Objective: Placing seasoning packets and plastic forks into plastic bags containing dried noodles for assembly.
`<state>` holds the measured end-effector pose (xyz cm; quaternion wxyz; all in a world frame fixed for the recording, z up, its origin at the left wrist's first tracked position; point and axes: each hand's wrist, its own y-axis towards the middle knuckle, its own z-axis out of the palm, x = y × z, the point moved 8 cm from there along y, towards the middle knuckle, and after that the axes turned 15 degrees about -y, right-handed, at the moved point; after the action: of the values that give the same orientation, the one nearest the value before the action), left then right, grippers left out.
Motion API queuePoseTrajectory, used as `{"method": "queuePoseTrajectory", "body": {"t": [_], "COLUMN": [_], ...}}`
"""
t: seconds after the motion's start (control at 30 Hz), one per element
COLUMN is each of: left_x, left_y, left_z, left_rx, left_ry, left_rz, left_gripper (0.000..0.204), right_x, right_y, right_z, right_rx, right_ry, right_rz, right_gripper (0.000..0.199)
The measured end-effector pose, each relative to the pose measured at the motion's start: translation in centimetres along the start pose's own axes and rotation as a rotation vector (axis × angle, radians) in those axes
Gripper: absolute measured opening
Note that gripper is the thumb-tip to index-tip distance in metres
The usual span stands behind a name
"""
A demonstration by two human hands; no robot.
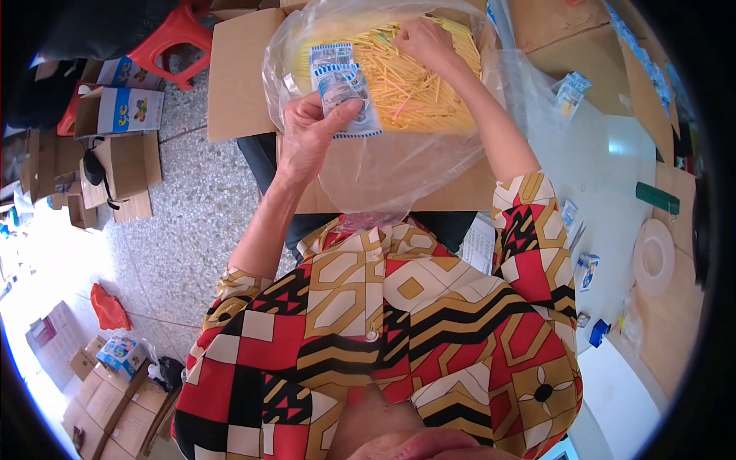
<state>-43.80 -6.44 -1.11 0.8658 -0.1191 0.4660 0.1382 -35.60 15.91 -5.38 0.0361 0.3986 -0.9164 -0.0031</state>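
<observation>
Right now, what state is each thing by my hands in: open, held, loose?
Left hand: gripping packets
Blue-and-white packets: held, overlapping; sealed or not, unclear
Right hand: fingers bent, at the sticks
Yellow sticks: loose, heaped
Clear plastic liner: open, spread
Cardboard box: open, flap out

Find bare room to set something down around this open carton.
Speckled floor, between the large carton and small brown boxes; pale glossy surface, between the upper-right packet and green object. Crowded: stacked cartons lower left.
</observation>
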Motion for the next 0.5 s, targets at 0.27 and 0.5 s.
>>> {"method": "queuePoseTrajectory", "body": {"t": [0.27,0.5], "left_x": [0.4,1.6], "left_y": [0.4,-0.3], "left_z": [-0.2,-0.6], "left_rx": [-0.001,0.018], "left_ry": [0.002,0.018], "left_rz": [-0.019,-0.019], "left_gripper": [0.016,0.016], "right_x": [-2.1,0.0], "right_y": [1.7,0.6], "right_z": [2.0,3.2], "right_rx": [0.131,0.134], "right_ry": [0.019,-0.038], "right_rz": [0.034,-0.131], "right_gripper": [0.020,0.033]}}
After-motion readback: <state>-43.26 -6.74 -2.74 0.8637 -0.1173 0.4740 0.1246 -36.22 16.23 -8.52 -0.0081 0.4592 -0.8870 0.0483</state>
